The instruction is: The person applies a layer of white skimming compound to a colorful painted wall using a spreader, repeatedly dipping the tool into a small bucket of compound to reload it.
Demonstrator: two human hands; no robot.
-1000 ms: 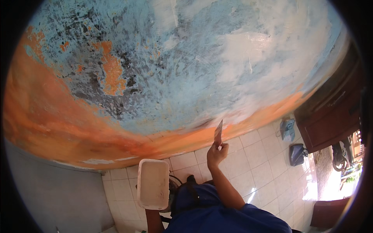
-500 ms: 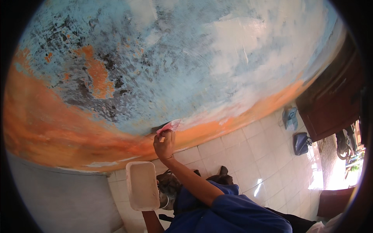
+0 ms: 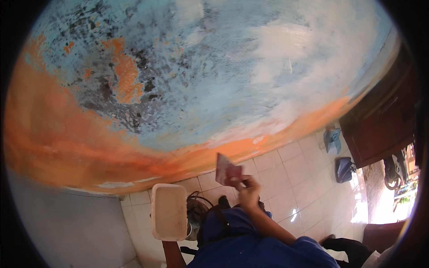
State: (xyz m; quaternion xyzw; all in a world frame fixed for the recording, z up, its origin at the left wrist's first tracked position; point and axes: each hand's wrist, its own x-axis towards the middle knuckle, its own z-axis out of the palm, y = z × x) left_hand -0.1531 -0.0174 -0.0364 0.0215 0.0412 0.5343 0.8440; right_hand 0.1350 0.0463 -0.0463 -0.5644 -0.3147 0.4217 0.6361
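Right of the tray (image 3: 170, 212), our right hand (image 3: 248, 192) pinches a scraper (image 3: 225, 171), likely to leave its edge free, while beneath it we cannot tell our left hand's grip.

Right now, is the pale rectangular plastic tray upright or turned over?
Upright: the pale rectangular plastic tray has its open side facing up, its inside showing from above.

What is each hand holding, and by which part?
The right hand holds a flat scraper by its end nearest the body. The left forearm runs beneath the pale tray; its hold is hidden.
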